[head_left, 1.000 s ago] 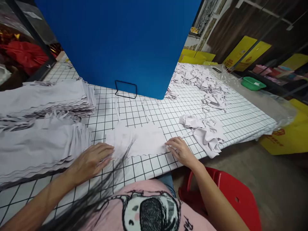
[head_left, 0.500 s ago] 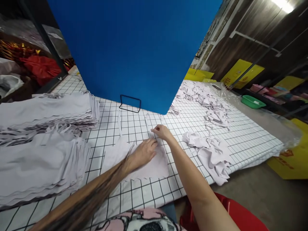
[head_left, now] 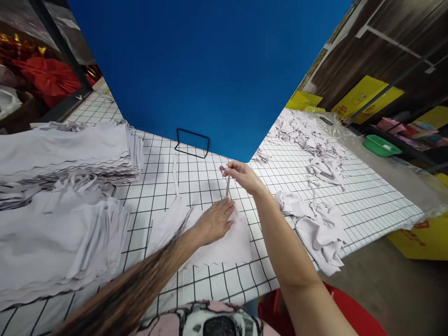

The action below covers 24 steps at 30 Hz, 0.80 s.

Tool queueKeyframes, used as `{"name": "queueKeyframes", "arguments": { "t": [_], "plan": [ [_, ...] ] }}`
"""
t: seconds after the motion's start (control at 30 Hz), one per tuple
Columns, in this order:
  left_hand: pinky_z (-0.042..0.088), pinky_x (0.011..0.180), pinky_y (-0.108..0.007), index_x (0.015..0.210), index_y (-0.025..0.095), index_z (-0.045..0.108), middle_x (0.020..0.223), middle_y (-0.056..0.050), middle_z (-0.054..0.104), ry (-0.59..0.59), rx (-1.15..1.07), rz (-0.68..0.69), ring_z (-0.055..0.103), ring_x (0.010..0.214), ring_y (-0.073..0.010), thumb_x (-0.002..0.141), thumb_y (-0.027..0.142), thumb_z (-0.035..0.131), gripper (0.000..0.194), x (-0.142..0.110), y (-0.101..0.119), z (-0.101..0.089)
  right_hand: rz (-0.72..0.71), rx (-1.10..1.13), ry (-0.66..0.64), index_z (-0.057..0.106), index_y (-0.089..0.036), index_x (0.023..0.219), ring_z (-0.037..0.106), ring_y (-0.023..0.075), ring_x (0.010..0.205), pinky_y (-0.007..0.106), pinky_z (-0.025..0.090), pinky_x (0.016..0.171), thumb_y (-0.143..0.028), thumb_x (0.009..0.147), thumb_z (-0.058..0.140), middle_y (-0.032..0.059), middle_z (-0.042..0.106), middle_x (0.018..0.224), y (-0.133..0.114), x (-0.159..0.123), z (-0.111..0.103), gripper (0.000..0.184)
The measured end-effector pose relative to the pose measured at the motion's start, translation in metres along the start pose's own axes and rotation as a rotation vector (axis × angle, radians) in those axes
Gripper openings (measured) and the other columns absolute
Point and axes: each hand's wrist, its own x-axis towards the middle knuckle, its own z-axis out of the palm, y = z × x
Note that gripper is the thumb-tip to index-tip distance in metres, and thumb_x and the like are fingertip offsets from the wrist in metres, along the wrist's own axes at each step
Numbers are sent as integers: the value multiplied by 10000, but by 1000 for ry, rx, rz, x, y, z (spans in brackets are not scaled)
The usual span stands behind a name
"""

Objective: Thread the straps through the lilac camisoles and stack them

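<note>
A pale camisole [head_left: 227,249] with thin straps lies flat on the checked tablecloth before me. My left hand [head_left: 215,221] rests on its upper right part, palm down with fingers stretched out. My right hand [head_left: 245,177] pinches the end of the right shoulder strap [head_left: 227,186] and holds it pulled straight away from the camisole. The other strap [head_left: 175,175] extends loose up the cloth on the left. Strands of long hair [head_left: 150,275] hang over my left forearm and part of the camisole.
Stacked pale garments [head_left: 52,233] fill the table's left side. On the right lie a crumpled heap of pale cloth [head_left: 315,224] and scattered pieces [head_left: 308,137]. A blue panel [head_left: 210,70] and black wire frame [head_left: 192,142] stand ahead; a red stool [head_left: 346,308] is below.
My right hand has moved up and away from my left hand, drawing the strap straight. The left hand has flattened on the camisole. The view has shifted slightly.
</note>
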Motion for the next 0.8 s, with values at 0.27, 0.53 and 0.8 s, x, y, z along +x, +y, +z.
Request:
{"name": "queueKeyframes", "arguments": {
  "t": [0.27,0.53,0.8],
  "plan": [
    [345,1132,-451,1292,174,489,1395,-108,507,23,-133,31,403,1357,-275,939,212,447,357,2,3,-13,-55,-126,-500,701,-219,1061,626,158,928,324,490,818,-249,916,541,47,701,1062,-8,-109,-17,218],
    [314,1140,-458,1227,190,547,1357,-104,511,6,-102,23,403,1335,-284,988,308,386,312,5,10,-22,325,28,63,594,-187,890,552,113,646,254,436,593,-553,837,607,4,621,776,52,-85,11,370],
    [315,1150,-474,1241,185,571,1362,-111,527,23,-142,27,399,1346,-304,969,292,426,327,4,7,-19,303,-187,-78,571,-196,776,532,123,618,252,400,557,-412,827,615,7,618,728,51,-51,16,226]
  ]
}}
